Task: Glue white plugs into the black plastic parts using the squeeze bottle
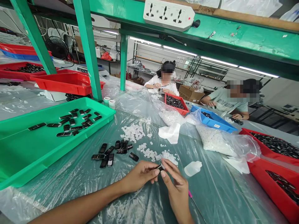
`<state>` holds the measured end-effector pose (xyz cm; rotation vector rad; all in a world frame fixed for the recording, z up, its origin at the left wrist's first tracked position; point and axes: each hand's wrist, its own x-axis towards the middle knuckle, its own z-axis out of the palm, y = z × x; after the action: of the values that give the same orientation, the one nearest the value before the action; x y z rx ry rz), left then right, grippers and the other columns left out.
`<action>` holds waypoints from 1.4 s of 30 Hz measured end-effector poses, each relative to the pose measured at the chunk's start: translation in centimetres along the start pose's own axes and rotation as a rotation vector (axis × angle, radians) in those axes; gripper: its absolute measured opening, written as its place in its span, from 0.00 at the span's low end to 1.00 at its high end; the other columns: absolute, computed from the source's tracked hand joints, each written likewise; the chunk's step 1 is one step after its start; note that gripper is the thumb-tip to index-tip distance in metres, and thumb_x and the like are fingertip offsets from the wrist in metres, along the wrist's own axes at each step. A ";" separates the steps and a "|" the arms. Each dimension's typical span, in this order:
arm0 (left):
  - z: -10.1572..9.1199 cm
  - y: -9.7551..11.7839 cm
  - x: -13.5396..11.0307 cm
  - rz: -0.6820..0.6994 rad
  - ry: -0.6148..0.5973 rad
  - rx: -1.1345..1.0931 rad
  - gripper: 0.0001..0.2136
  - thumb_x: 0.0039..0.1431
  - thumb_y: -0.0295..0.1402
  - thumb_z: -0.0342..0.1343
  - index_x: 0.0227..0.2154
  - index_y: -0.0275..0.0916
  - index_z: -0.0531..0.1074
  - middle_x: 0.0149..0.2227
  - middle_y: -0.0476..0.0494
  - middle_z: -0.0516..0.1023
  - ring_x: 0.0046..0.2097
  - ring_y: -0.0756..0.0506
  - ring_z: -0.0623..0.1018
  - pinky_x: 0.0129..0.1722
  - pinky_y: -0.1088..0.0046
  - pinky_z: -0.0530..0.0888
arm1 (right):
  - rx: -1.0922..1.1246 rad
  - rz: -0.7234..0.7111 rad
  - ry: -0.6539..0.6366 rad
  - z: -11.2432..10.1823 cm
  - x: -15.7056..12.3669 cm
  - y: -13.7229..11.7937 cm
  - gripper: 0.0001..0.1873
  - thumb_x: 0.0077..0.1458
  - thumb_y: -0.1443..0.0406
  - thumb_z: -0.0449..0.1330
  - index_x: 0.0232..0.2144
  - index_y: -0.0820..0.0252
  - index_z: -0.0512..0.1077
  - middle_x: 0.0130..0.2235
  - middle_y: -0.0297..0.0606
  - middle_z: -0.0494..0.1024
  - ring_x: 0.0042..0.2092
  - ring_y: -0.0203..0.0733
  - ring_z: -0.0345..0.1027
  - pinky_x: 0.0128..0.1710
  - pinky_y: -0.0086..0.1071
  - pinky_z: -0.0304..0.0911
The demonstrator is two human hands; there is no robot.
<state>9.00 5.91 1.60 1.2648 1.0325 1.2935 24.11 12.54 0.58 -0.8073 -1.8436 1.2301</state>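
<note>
Between my two hands is a small black glossy casing (160,167), just above the plastic-covered table. My left hand (139,176) pinches one end of it. The fingertips of my right hand (175,183) close on its other end, where a small whitish bit shows; whether that is a separate piece I cannot tell. Similar black casings (110,159) lie loose to the left of my hands. Small white pieces (149,153) and finer white bits (168,156) are heaped just beyond my fingers. A translucent squeeze bottle (193,168) lies on its side to the right.
A green tray (46,158) with several black casings stands left. Red trays (268,177) stand right, and a blue bin (213,122) lies beyond. A thin tool with a pink part (190,194) is beside my right wrist. Two people sit across the table under a green frame (87,46).
</note>
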 end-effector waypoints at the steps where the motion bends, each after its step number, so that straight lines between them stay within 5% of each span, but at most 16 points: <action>1: 0.0 0.0 0.0 0.000 0.005 -0.012 0.18 0.61 0.43 0.49 0.30 0.31 0.72 0.25 0.46 0.68 0.27 0.51 0.66 0.29 0.76 0.62 | 0.005 0.017 -0.014 0.1 -0.1 -0.1 0.16 0.54 0.60 0.58 0.46 0.47 0.72 0.54 0.38 0.69 0.56 0.49 0.59 0.52 0.44 0.60; 6: -0.2 0.1 0.2 -0.031 0.032 -0.071 0.20 0.59 0.46 0.50 0.28 0.31 0.72 0.22 0.48 0.65 0.25 0.51 0.64 0.28 0.77 0.61 | 0.074 0.022 -0.041 0.7 -0.4 0.0 0.19 0.54 0.60 0.58 0.50 0.47 0.69 0.59 0.36 0.62 0.60 0.51 0.52 0.55 0.49 0.56; 14: 0.0 0.1 0.1 -0.052 0.000 -0.031 0.19 0.59 0.45 0.50 0.27 0.31 0.71 0.24 0.47 0.67 0.26 0.51 0.65 0.29 0.77 0.62 | 0.082 0.030 -0.036 0.2 0.1 -0.5 0.13 0.57 0.59 0.54 0.41 0.51 0.75 0.52 0.40 0.70 0.54 0.48 0.61 0.51 0.41 0.60; 19: 0.1 -0.2 0.4 -0.097 0.050 -0.022 0.19 0.58 0.46 0.51 0.27 0.31 0.72 0.25 0.46 0.69 0.27 0.50 0.68 0.30 0.76 0.63 | -0.209 -0.052 0.051 -2.0 1.8 0.2 0.13 0.57 0.60 0.54 0.42 0.56 0.73 0.46 0.42 0.73 0.44 0.45 0.67 0.42 0.37 0.65; 22: -0.1 -0.3 0.4 -0.119 0.080 -0.031 0.19 0.57 0.46 0.52 0.27 0.31 0.72 0.25 0.46 0.69 0.27 0.50 0.68 0.30 0.76 0.64 | -0.445 -0.121 -0.010 -2.9 2.7 1.3 0.12 0.57 0.62 0.53 0.39 0.57 0.74 0.39 0.42 0.75 0.37 0.44 0.69 0.34 0.35 0.64; 29: 0.0 -0.3 0.5 -0.136 0.074 -0.034 0.18 0.56 0.46 0.53 0.28 0.31 0.72 0.25 0.46 0.70 0.27 0.50 0.69 0.30 0.76 0.64 | -0.568 -0.190 -0.070 -2.2 3.4 2.2 0.09 0.55 0.65 0.54 0.30 0.56 0.75 0.32 0.39 0.74 0.37 0.47 0.67 0.38 0.38 0.61; 42: 0.2 -0.5 0.3 -0.111 0.095 -0.008 0.17 0.57 0.44 0.53 0.30 0.32 0.73 0.27 0.46 0.70 0.28 0.49 0.69 0.32 0.75 0.65 | -0.382 -0.141 0.046 -2.1 3.5 1.6 0.08 0.54 0.61 0.55 0.29 0.56 0.72 0.36 0.41 0.72 0.41 0.48 0.64 0.41 0.39 0.58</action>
<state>9.22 6.29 1.17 1.1331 1.1477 1.2802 24.27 16.89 0.42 -0.8811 -2.0908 0.7742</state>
